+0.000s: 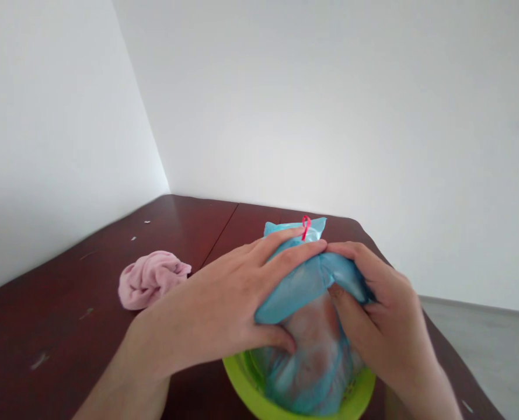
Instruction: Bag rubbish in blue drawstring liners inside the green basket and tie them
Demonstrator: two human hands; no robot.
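Observation:
A blue translucent plastic bag (pixel 303 373) hangs down inside a lime-green basket (pixel 254 396), its upper edge folded outward. A red drawstring loop (pixel 305 226) sticks up at the bag's far side. My left hand (pixel 246 280) grips the bag's left side, fingers over the folded rim and thumb underneath near the front. On the right, my right hand (pixel 377 309) pinches the rim between thumb and index finger. The fingertips of both hands come close together at the top of the bag. Whatever the bag may contain cannot be made out.
A crumpled pink cloth (pixel 154 280) lies on the dark red-brown table (pixel 88 274), left of my left forearm. Small pale scraps or scuffs dot the tabletop. White walls (pixel 329 116) border the table at the back and left; grey floor (pixel 482 332) shows at right.

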